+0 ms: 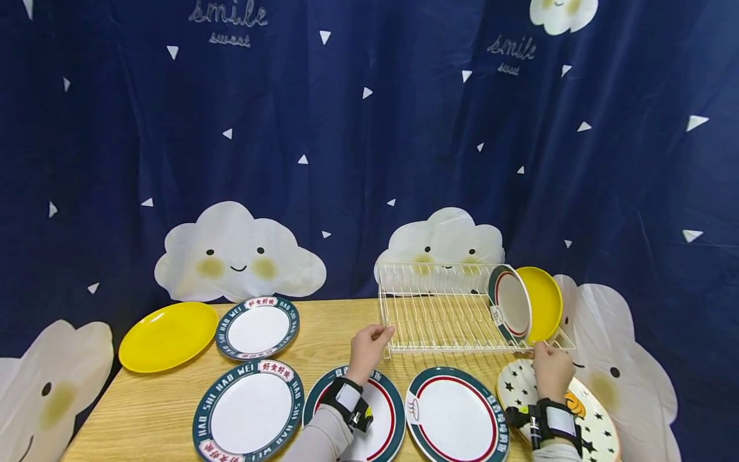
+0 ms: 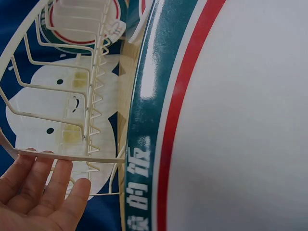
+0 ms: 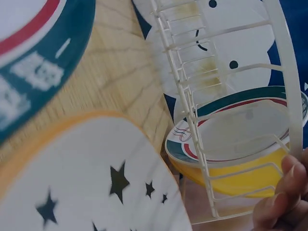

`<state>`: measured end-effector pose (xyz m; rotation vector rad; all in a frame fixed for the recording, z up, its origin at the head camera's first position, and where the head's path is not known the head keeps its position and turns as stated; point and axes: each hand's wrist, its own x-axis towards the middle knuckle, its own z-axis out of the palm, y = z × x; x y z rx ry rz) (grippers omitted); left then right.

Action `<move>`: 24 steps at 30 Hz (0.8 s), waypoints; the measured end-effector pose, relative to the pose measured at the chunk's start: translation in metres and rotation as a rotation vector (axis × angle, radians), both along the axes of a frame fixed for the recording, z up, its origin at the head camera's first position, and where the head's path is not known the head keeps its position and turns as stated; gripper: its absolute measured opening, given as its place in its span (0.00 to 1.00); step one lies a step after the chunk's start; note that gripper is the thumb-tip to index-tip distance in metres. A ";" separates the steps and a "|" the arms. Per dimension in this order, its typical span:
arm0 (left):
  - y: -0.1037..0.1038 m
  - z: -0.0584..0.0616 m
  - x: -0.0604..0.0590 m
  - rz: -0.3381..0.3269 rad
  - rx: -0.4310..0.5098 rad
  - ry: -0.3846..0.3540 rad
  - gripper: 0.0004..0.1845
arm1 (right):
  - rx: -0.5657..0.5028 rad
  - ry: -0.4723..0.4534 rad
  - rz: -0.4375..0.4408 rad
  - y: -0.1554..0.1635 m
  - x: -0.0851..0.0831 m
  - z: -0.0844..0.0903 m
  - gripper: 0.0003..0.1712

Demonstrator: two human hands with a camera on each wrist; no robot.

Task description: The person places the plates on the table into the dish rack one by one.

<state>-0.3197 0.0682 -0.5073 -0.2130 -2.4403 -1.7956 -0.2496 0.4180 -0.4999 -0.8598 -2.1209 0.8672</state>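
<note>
A yellow plate (image 1: 168,335) and green-rimmed plates (image 1: 258,327) lie on the wooden table (image 1: 147,410) before a cloud-printed curtain (image 1: 369,147).

One rack (image 1: 444,314) holds two plates (one yellow (image 1: 543,305), one green-rimmed (image 1: 509,303)). Six plates lie on the table (image 1: 150,410): one yellow (image 1: 168,336), four green-rimmed (image 1: 257,327) (image 1: 249,410) (image 1: 383,410) (image 1: 457,416), one starred (image 1: 522,388).
</note>
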 end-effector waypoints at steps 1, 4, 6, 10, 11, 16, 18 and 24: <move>0.000 0.001 0.001 -0.001 -0.011 0.006 0.22 | -0.023 0.008 -0.004 0.000 -0.001 -0.001 0.28; -0.002 0.007 0.002 -0.011 -0.069 0.047 0.20 | -0.048 0.034 -0.026 -0.002 -0.005 -0.002 0.28; -0.004 0.010 0.003 -0.021 -0.124 0.081 0.20 | -0.051 0.052 -0.036 -0.004 -0.007 -0.003 0.28; -0.013 0.014 0.003 -0.030 -0.252 0.115 0.22 | -0.055 0.067 -0.036 -0.007 -0.009 -0.005 0.28; -0.016 0.014 0.004 -0.029 -0.288 0.122 0.21 | -0.056 0.064 -0.034 -0.007 -0.009 -0.006 0.28; -0.037 0.018 0.004 -0.015 -0.463 0.128 0.17 | -0.060 0.063 -0.039 -0.006 -0.007 -0.007 0.27; -0.049 0.019 0.003 -0.006 -0.531 0.127 0.15 | -0.074 0.061 -0.045 -0.006 -0.005 -0.006 0.27; -0.099 0.025 -0.007 0.028 -0.607 0.102 0.12 | -0.088 0.059 -0.042 -0.006 -0.002 -0.003 0.27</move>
